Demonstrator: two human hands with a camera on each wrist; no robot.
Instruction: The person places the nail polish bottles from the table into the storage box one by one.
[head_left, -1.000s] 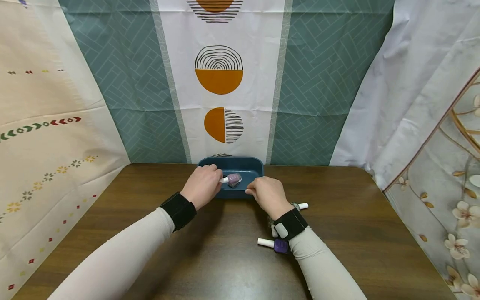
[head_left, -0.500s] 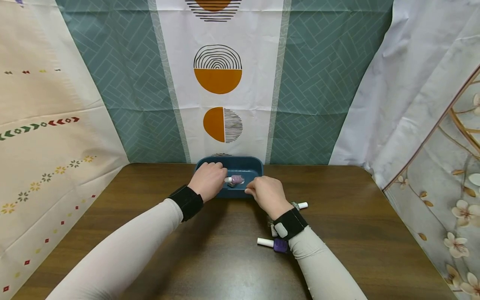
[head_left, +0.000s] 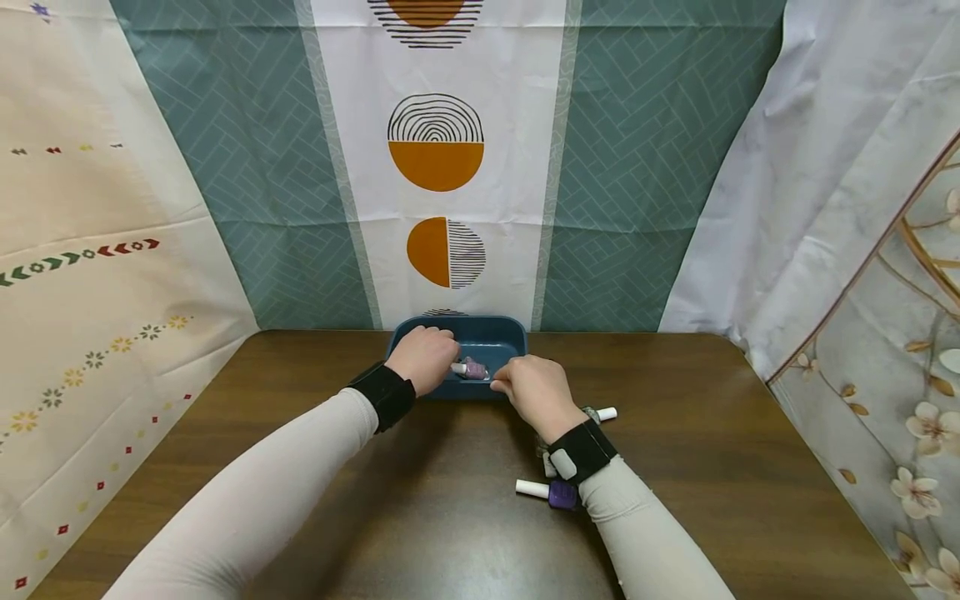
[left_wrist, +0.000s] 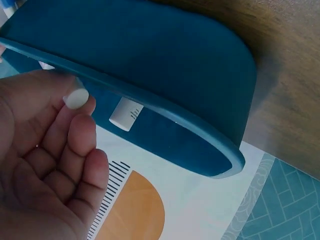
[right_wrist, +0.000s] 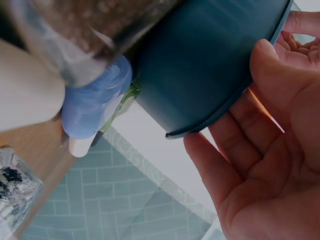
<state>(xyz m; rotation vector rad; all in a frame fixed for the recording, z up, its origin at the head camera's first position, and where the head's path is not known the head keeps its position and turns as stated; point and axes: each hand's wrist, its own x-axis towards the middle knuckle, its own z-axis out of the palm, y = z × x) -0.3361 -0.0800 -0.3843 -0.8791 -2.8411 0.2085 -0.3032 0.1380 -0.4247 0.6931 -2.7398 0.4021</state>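
Note:
My left hand reaches over the left side of a dark blue plastic bin. Between thumb and fingers it pinches the white cap of a nail polish bottle. The bottle's lilac-pink body points right, low inside the bin. Another white cap shows within the bin in the left wrist view. My right hand grips the bin's near rim toward the right corner, its thumb against the outer wall in the right wrist view.
A purple nail polish bottle with a white cap lies on the wooden table. More bottles, one with a white cap, are partly hidden by my right wrist. A patterned curtain hangs behind the bin.
My left hand has moved slightly right and the lilac-pink nail polish bottle has come lower into the bin, its body now tilting less. My right hand has stayed on the rim.

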